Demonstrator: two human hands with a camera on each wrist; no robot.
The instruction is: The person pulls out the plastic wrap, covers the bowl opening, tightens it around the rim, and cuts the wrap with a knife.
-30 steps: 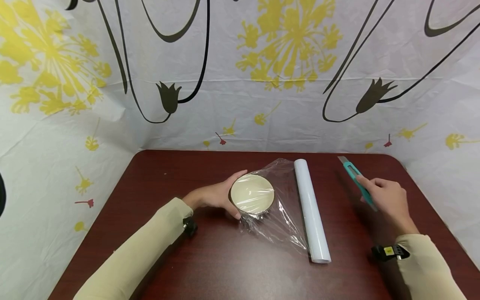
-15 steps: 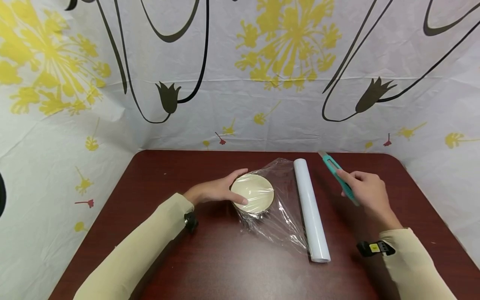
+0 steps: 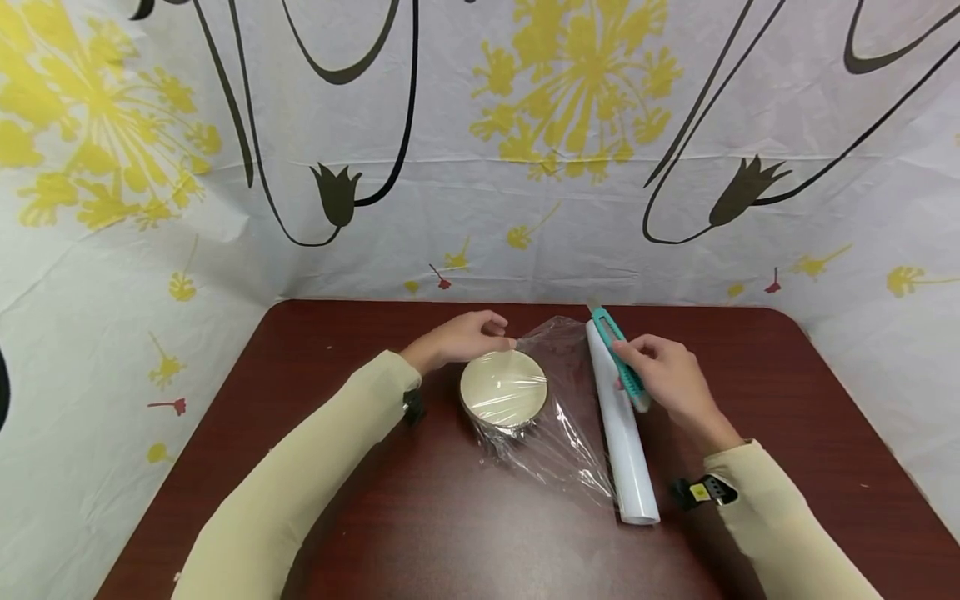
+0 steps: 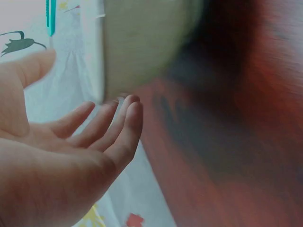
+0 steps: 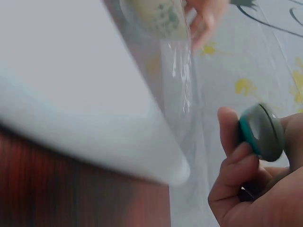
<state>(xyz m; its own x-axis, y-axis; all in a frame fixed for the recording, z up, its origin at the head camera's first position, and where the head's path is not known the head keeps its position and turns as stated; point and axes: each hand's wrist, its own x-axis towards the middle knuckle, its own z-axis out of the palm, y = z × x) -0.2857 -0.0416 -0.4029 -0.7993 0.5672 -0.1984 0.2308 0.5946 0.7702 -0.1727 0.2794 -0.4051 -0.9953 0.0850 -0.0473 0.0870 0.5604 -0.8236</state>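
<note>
While the cream bowl (image 3: 504, 389) sits on the worktop (image 3: 420, 517) under clear plastic film (image 3: 564, 450) reaching the white roll (image 3: 628, 454), the left hand (image 3: 463, 337), loosely open by its far rim, holds nothing; the right hand (image 3: 670, 377) grips a teal utility knife (image 3: 632, 384), seen over the roll from the head camera.

- Bowl (image 4: 142, 42) cut off by top edge in L wrist view, blurred too; pattern (image 5: 166, 16) on its side too fuzzy to ID in R wrist view.
- Knife (image 3: 630, 381) partly hid by my R hand (image 3: 671, 379); blade (image 3: 592, 305) too faint vs. wall cloth (image 3: 435, 142).
- Roll (image 5: 71, 85) cut off top & left, R wrist view.
- Can't tell if my L hand (image 3: 465, 337) touches film (image 3: 566, 421).
- Sleeves (image 3: 300, 479) cut off at bottom, head view.
</note>
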